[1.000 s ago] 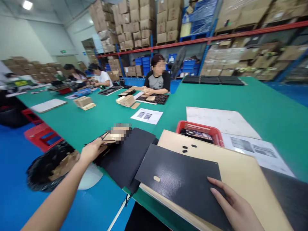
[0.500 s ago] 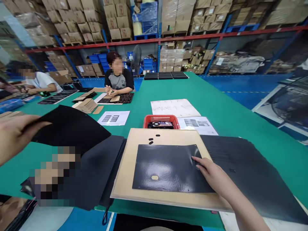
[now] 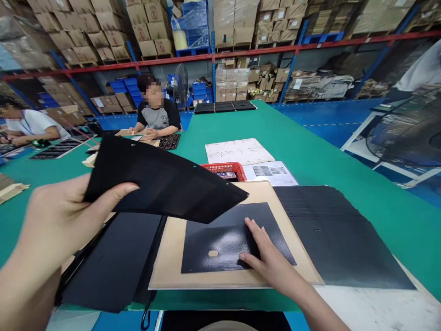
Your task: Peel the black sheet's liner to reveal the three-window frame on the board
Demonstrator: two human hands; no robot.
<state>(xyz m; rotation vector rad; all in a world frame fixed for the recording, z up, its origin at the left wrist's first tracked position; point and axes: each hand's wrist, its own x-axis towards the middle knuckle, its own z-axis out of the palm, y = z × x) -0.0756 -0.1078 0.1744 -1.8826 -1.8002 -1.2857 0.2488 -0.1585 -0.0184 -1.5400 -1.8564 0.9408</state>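
Fingers and thumb of the left hand [image 3: 57, 214] pinch a black sheet [image 3: 161, 181] by its left end, the rest jutting rightward above the tabletop [image 3: 310, 161]. Spread fingers of the right hand [image 3: 272, 257] rest on the right half of a glossy black panel [image 3: 220, 239] atop a tan board [image 3: 166, 266].

Left hand [image 3: 65, 216]: grips a thin matte-black sheet [image 3: 158, 184] with small edge holes, raised and tilted.
Right hand [image 3: 267, 255]: spread on a glossy black sheet [image 3: 203, 234] with an oval cutout, lying on a flat tan board [image 3: 170, 257].
Right of board: fanned pile of thin dark-grey sheets [image 3: 337, 243].
Behind board: red plastic basket [image 3: 240, 171] on the green surface [image 3: 310, 151].
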